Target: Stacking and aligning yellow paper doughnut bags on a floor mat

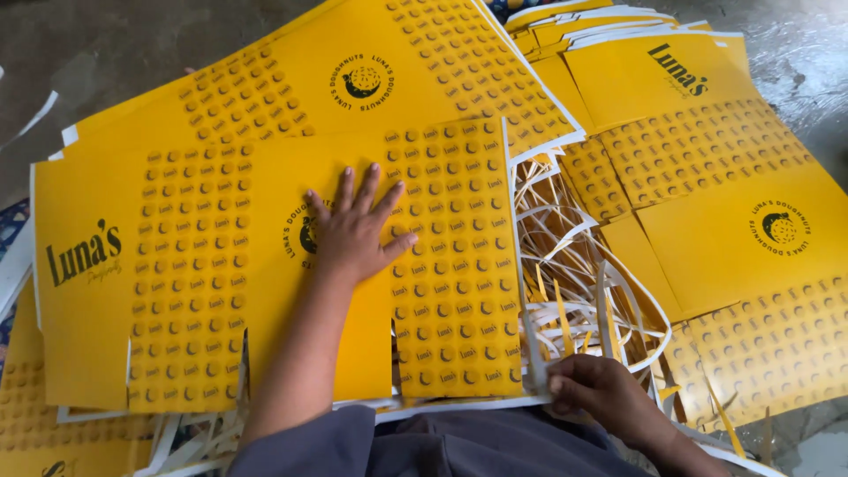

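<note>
Yellow die-cut cardboard sheet with dotted print lies flat on the pile, white trim strip along its right edge.

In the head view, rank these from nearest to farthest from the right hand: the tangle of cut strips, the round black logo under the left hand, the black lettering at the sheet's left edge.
From the right hand:
1. Tangle of cut strips, right at its fingertips and just above.
2. Round black logo, left of centre, partly covered by the left hand.
3. Black lettering, at the far left edge of the top yellow sheet.
</note>
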